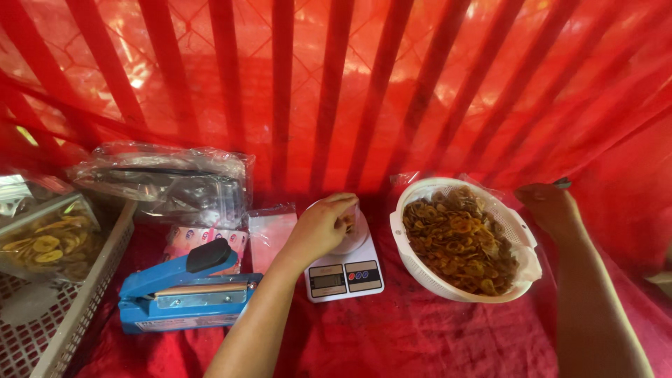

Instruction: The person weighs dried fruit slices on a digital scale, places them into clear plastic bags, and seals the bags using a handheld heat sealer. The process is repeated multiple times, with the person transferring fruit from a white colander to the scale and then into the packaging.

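While chips are pinched in the left hand (pixel 323 225) over the scale (pixel 344 274), the colander (pixel 521 231) at 3 o'clock is steadied by the loosely curled right hand (pixel 553 207).

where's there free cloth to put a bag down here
Bare red cloth runs along the near edge, in front of the scale and white colander, between both forearms. Crowded: the left, with blue sealer, plastic bags and basket.
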